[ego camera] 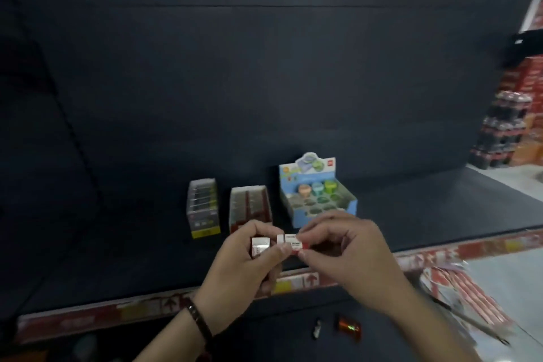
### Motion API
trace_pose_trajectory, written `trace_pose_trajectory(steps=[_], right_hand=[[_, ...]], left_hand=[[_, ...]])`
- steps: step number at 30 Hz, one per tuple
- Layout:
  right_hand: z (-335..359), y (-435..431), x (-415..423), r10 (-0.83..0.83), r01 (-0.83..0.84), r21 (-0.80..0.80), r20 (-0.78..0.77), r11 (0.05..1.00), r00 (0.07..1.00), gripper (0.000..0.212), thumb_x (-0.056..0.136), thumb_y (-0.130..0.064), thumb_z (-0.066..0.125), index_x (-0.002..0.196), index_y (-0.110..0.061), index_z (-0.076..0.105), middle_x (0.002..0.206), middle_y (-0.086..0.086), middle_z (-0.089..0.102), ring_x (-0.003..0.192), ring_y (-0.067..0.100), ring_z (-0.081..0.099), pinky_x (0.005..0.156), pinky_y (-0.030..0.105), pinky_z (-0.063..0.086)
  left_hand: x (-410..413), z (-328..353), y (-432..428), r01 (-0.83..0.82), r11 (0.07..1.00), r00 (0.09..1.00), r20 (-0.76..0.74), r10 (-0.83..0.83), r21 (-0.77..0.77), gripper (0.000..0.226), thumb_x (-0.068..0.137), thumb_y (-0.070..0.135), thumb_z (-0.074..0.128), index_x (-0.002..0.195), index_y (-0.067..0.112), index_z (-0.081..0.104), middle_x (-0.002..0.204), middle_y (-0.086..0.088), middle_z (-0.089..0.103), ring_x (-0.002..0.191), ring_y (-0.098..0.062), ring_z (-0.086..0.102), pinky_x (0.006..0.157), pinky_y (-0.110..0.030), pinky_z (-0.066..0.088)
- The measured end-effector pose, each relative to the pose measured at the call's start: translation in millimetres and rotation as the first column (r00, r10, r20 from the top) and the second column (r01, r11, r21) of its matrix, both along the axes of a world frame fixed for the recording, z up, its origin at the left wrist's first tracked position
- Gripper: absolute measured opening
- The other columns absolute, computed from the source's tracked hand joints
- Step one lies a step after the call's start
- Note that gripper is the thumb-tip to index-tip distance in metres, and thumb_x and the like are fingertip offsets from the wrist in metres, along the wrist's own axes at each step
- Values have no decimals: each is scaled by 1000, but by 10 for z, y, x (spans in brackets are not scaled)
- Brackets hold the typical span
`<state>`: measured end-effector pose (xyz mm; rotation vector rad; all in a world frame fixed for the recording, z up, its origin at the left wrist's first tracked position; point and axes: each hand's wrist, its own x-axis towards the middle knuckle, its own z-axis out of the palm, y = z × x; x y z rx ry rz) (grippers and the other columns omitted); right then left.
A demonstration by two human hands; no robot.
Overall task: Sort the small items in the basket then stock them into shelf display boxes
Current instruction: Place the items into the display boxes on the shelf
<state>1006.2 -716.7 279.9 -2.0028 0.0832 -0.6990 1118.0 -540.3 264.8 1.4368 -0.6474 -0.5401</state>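
We hold the small items in front of the shelf (411, 200). Our left grip (244, 261) curls round a small white packet (260, 245), perhaps more than one; blur hides the count. Our right grip (346, 250) pinches a red-and-white packet (291, 241) between thumb and fingertips, touching the left one.

The two look alike, so we judge that they belong in the red-and-white display box (249, 209), which stands just behind our hands, between the yellow-fronted box (203, 209) and the blue box (317, 197).

To do this well, we should square the packets edge to edge, turn their labels the same way, and match them to the rows already in the box. Then we slide them in flat from the front. The loose packets could slip, so we should keep the pinch firm and low over the shelf.
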Motion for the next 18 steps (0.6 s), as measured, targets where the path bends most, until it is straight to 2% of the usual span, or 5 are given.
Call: trace_pose_trajectory(steps=[4,7,10,13,18], right_hand=[[32,-228,452,82,-91,-308,-45,947,996,12,79,-20,92,86,-26,84,90,-20,75,86,4,72,73,19,56],[-16,-444,843,51,-88,-394,-103,915,993,9,83,-25,89,89,-29,83,90,-22,73,90,-2,67,75,9,47],[-91,-523,1211,13,-92,-411,-192,907,981,6,88,-26,83,93,-30,82,96,-21,72,94,-5,64,79,4,45],[-151,-500,1521,-34,-80,-458,-236,885,971,8,90,-22,80,91,-29,82,98,-19,75,89,-1,67,84,15,54],[-226,-443,1846,-92,-107,-530,-335,841,938,14,93,-19,74,89,-28,83,98,-14,78,93,2,67,81,6,46]], left_hand=[[224,2,-29,-154,982,983,120,141,105,19,96,24,74,109,15,63,68,-5,59,56,-17,49,49,-29,40],[432,-66,-19,-346,914,910,312,273,211,14,97,29,73,107,32,63,81,11,68,60,-1,58,56,-20,45],[683,-239,84,-494,809,814,496,302,319,12,98,32,70,103,40,63,99,21,68,85,4,65,69,-15,52],[900,-415,138,-512,799,755,609,243,316,15,97,29,72,100,42,66,100,27,68,100,10,62,79,-9,49],[1142,-536,116,-493,811,734,651,194,314,12,99,32,70,103,42,66,106,23,68,101,8,64,82,-10,52]])
